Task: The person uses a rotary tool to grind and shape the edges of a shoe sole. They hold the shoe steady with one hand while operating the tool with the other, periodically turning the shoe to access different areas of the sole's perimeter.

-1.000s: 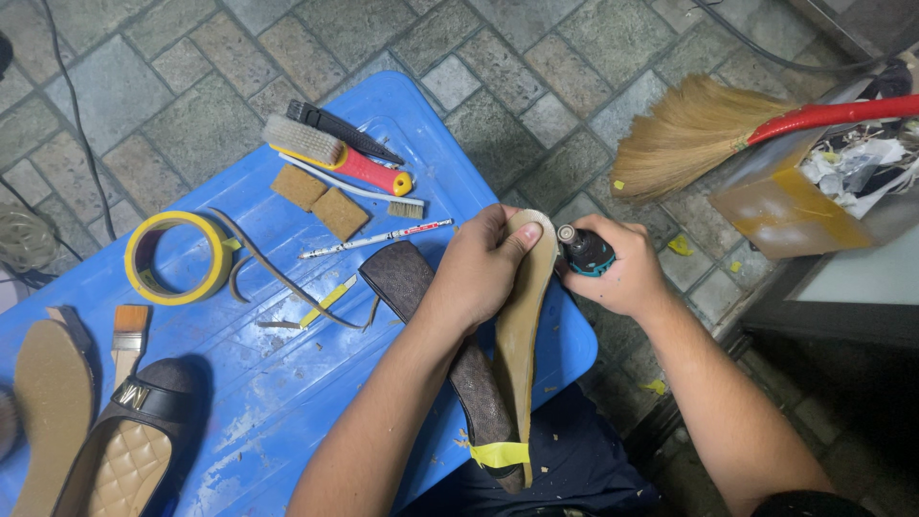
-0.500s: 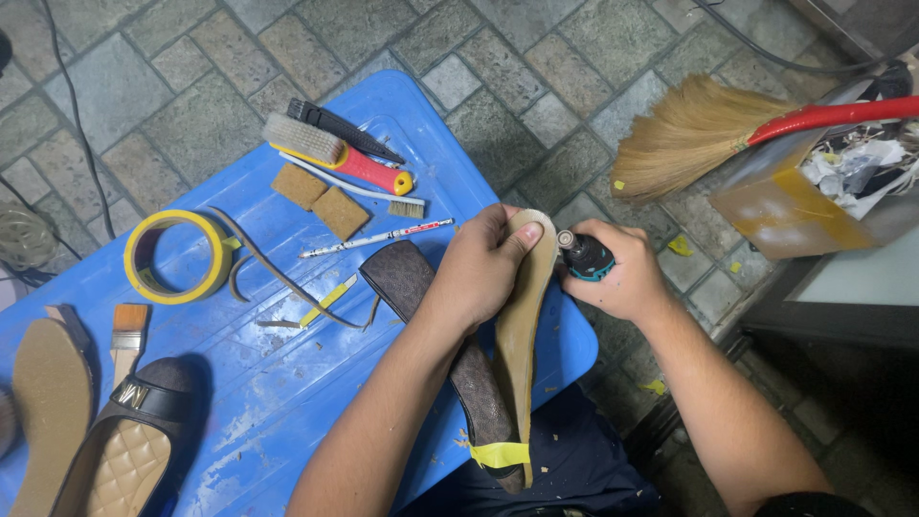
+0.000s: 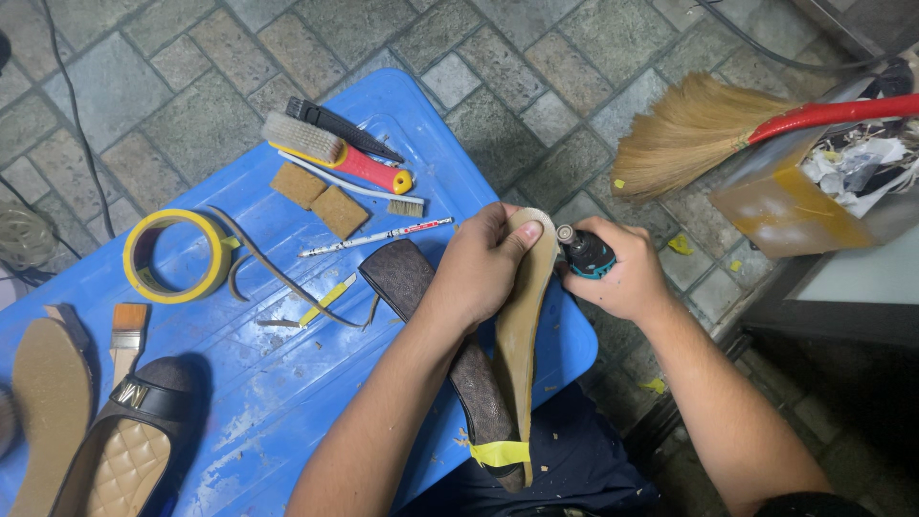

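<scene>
In the head view, the left hand point(image 3: 479, 268) gripped a brown flat shoe point(image 3: 469, 383) turned on its side, thumb pressed on the tan sole near the toe, over the near right corner of the blue table point(image 3: 287, 383). The right hand point(image 3: 622, 278) was closed around a small grinding tool point(image 3: 584, 251), its tip touching the sole's edge. A roll of yellow tape point(image 3: 172, 257) lay toward the left edge, brushes point(image 3: 335, 153) near the far edge, and a broom point(image 3: 708, 129) on the floor beyond.
</scene>
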